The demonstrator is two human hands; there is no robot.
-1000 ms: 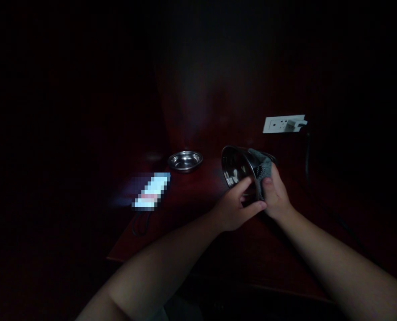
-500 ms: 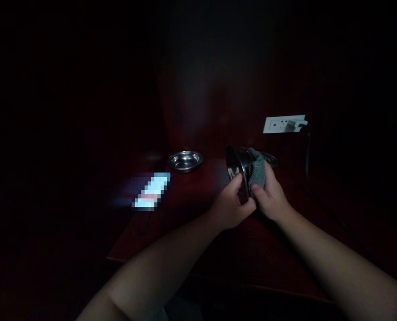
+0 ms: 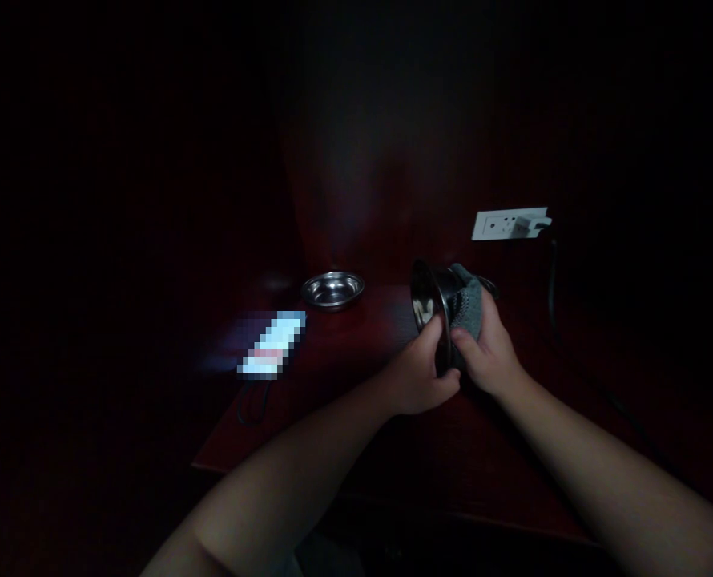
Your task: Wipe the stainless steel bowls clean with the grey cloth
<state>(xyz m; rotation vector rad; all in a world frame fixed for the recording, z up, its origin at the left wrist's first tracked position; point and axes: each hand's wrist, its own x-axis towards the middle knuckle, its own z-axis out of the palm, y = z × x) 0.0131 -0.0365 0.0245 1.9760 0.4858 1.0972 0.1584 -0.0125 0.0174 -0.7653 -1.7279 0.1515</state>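
Observation:
My left hand (image 3: 420, 373) grips the rim of a shiny steel bowl (image 3: 427, 298), tilted on edge with its opening facing left. My right hand (image 3: 489, 353) presses a grey cloth (image 3: 468, 308) against the bowl's outer side, fingers closed on the cloth. Both hands hover over a dark red wooden table (image 3: 356, 377). A second steel bowl (image 3: 332, 288) rests upright on the table to the left, apart from my hands. The room is very dark.
A lit, blurred phone-like object (image 3: 271, 344) lies at the table's left with a dark cord loop (image 3: 251, 401) below it. A white wall socket (image 3: 509, 223) holds a plug, its dark cable (image 3: 552, 280) running down on the right. Another metal rim (image 3: 487, 286) shows behind my hands.
The bowl has turned further edge-on and shifted slightly right in my hands. My right hand with the cloth has slid up along the bowl's outside. The other things stay put.

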